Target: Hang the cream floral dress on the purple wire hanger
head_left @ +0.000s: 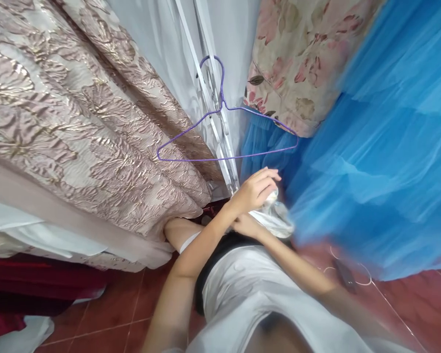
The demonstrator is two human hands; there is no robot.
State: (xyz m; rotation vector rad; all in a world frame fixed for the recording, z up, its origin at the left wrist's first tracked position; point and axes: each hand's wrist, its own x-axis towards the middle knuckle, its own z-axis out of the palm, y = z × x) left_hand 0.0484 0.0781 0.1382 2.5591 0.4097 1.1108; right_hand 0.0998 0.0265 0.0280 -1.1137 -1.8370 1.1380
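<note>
My left hand [256,189] is curled over the top of a bunched white cloth [275,217] in front of my body. My right hand [247,226] holds the same cloth from below, mostly hidden under it and under the left wrist. Just above the hands hangs an empty purple wire hanger [226,132], hooked on a white metal frame [220,113]. Neither hand touches the hanger.
A pink-gold brocade fabric [77,122] hangs at the left. Blue tulle [375,162] fills the right, with a floral fabric [297,59] above it. The floor is red tile [125,304], with dark red cloth [40,284] at the lower left.
</note>
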